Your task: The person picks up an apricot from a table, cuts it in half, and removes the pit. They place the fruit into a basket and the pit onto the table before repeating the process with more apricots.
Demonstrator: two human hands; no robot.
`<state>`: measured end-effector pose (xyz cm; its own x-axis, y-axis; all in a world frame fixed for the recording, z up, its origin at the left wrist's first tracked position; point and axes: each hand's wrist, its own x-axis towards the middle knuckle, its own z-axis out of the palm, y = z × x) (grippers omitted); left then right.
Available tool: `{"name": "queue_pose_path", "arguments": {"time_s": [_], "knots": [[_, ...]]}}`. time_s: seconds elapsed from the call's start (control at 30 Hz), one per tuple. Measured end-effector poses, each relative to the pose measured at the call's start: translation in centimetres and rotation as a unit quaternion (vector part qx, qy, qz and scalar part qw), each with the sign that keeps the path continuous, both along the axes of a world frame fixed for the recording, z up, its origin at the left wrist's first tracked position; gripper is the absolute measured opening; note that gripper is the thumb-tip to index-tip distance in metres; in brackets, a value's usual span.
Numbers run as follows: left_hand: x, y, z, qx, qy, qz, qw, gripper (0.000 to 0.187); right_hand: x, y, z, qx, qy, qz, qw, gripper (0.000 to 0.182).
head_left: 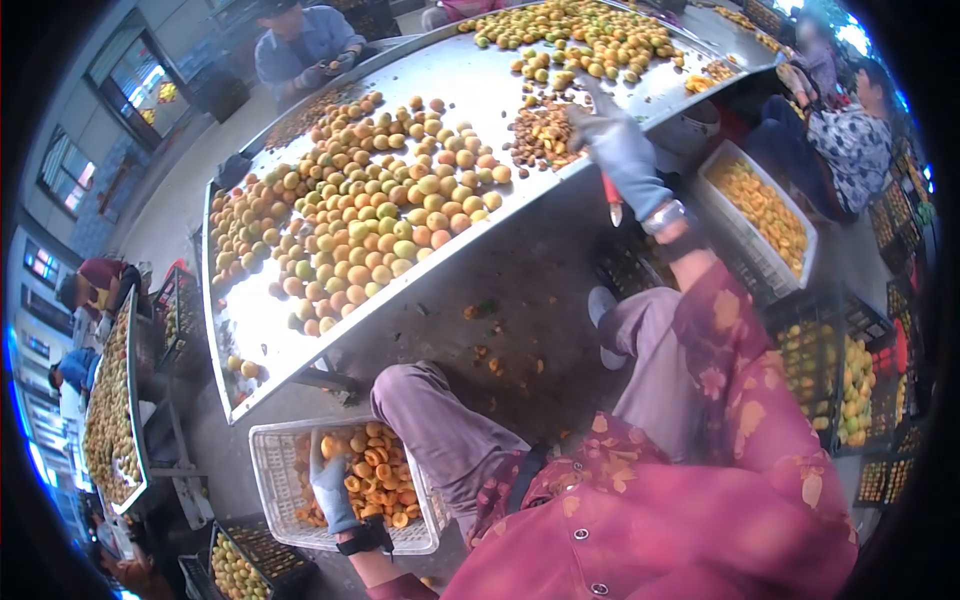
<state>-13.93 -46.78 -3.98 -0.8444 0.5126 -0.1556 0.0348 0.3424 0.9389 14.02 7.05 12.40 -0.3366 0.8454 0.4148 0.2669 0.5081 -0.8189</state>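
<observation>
My left hand (330, 485), in a grey glove, reaches over a white plastic basket (272, 490) of orange fruit halves (375, 475). Its fingers are stretched apart, with an orange piece near their tips; no firm hold on it shows. My right hand (620, 150), also gloved and partly blurred, is above the near edge of the metal table (500, 222). A small knife (610, 197) with a red handle sticks out below its palm, blade down, and one finger points away. Beside this hand lies a heap of brown pits (543, 135).
Whole yellow-orange fruit (370, 215) covers much of the tabletop, with greener fruit (590, 40) farther back. A co-worker (303, 50) sits across; another person (850, 130) sits at right beside a basket of halves (760, 215). Black crates (810, 370) stand at my right.
</observation>
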Motion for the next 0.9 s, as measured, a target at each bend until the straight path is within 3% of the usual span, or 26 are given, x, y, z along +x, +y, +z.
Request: {"name": "queue_pose_path", "arguments": {"time_s": [0.03, 0.1, 0.13, 0.23, 0.27, 0.37, 0.43, 0.47, 0.53, 0.57, 0.6, 0.7, 0.77, 0.8, 0.83, 0.9], "knots": [[-1.1, -2.1, -2.4, -0.081, 0.049, 0.017, 0.995, 0.065, 0.2, 0.5, -0.1, 0.04, 0.056, 0.023, 0.997, 0.034], [-2.3, -5.5, -6.8, -0.104, 0.039, 0.012, 0.994, 0.074, 1.4, -1.2, -0.3, -0.166, 0.165, -0.037, 0.972, 0.028], [-1.3, -5.1, -5.8, -0.157, 0.044, 0.05, 0.985, 0.067, 2.3, -2.5, -0.7, -0.181, 0.143, -0.033, 0.972, 0.029], [-4.5, -7.1, -10.4, -0.178, 0.035, 0.05, 0.982, 0.063, 6.4, -5.8, -3.8, -0.225, 0.117, -0.019, 0.967, 0.032], [-4.7, -5.9, -9.3, -0.21, 0.059, 0.062, 0.974, 0.046, 8.0, -6.6, -4.7, -0.276, 0.122, -0.008, 0.953, 0.031], [-2.9, 3.1, 0.9, -0.222, 0.008, 0.067, 0.973, 0.03, 12.1, -8.7, -7.4, -0.344, 0.091, 0.005, 0.935, 0.031], [-5.2, 4.8, 1.9, -0.237, 0.248, -0.115, 0.932, 0.017, 13.1, -11.3, -6.6, -0.395, 0.08, 0.003, 0.915, 0.032], [-5.8, 7.1, 2.4, -0.162, 0.123, -0.033, 0.979, 0.014, 13.3, -12.5, -6.2, -0.4, 0.074, -0.001, 0.914, 0.033], [-4.6, 12.8, 6.5, -0.056, 0.051, 0.003, 0.997, 0.012, 14.3, -13.3, -7.6, -0.4, 0.037, -0.019, 0.915, 0.03], [-5.9, 14.3, 6.6, -0.114, 0.252, -0.088, 0.957, 0.008, 14.6, -13.5, -8.7, -0.399, 0.016, -0.025, 0.916, 0.029], [-7.3, 15.7, 6.7, -0.167, 0.439, -0.174, 0.865, 0.004, 14.4, -14.2, -9.0, -0.4, 0.017, -0.024, 0.916, 0.029], [-6.8, 23.1, 9.4, -0.061, 0.319, -0.182, 0.928, 0.006, 13.2, -15.9, -9.0, -0.335, -0.016, -0.086, 0.938, 0.027], [-7.1, 27.6, 10.8, -0.07, 0.493, -0.251, 0.83, 0.016, 13.0, -16.1, -9.1, -0.314, -0.029, -0.082, 0.946, 0.026], [-8.2, 29.7, 10.9, -0.099, 0.496, -0.281, 0.816, 0.021, 13.1, -15.8, -9.1, -0.309, -0.018, -0.08, 0.947, 0.027], [-8.4, 32.0, 11.1, -0.068, 0.459, -0.295, 0.835, 0.022, 13.0, -15.6, -8.9, -0.311, -0.017, -0.079, 0.947, 0.027], [-9.6, 36.6, 11.2, -0.063, 0.517, -0.306, 0.797, 0.021, 12.7, -14.9, -8.7, -0.337, -0.013, -0.1, 0.936, 0.028]]}}
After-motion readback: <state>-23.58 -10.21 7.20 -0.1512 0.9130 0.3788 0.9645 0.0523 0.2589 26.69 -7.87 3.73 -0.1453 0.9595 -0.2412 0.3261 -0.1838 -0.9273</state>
